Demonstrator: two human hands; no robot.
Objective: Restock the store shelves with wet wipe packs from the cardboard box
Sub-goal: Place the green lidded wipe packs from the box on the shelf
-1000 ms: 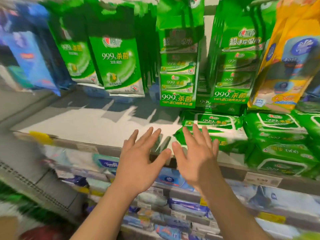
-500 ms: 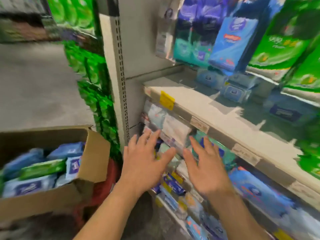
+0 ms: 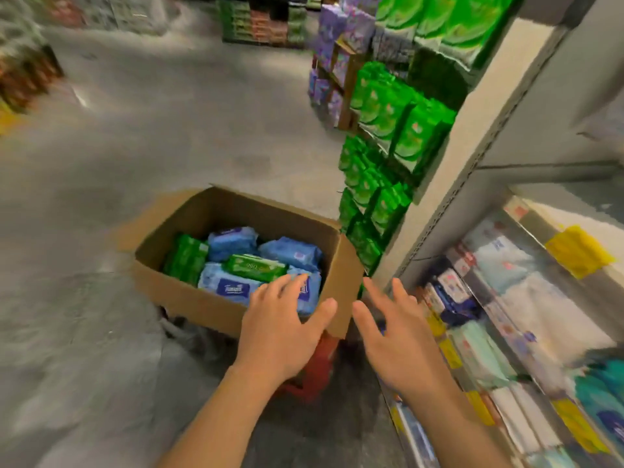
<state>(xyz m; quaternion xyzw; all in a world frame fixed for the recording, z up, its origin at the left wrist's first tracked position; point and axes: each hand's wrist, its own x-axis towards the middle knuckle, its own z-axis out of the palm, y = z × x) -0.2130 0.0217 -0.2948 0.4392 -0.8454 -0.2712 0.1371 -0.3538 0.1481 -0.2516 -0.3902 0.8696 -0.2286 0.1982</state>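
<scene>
1. I count one cardboard box (image 3: 189, 298) on the grey floor (image 3: 135, 146), its top flaps folded open; two of my hands are in view, and neither has hold of anything
2. Inside the box I can make out about six wet wipe packs: two green ones, the upright green pack (image 3: 185, 260) at the left and the flat green pack (image 3: 255, 266) lying on top in the middle; the rest are blue, with the blue labelled pack (image 3: 229, 287) nearest the front wall and two more blue packs behind it; blur makes the exact count uncertain
3. My left hand (image 3: 280, 332) is spread flat, fingers straight and apart, above the near right corner of the box, its fingertips over a blue pack; whether it touches the pack I cannot tell
4. My right hand (image 3: 398, 346) is likewise spread wide, palm down, just right of the box and in front of the lower shelves (image 3: 506, 315)
5. The shelves on the right carry soft pale and blue packets behind strip edges with yellow tags (image 3: 577, 251); a pale perforated upright (image 3: 472, 157) divides them from rows of glossy green hanging packs (image 3: 398, 130) further off
6. The box is plain brown corrugated card, rectangular; the packs are soft, pillowy plastic; something red (image 3: 317, 373) shows beneath the box's near corner
</scene>
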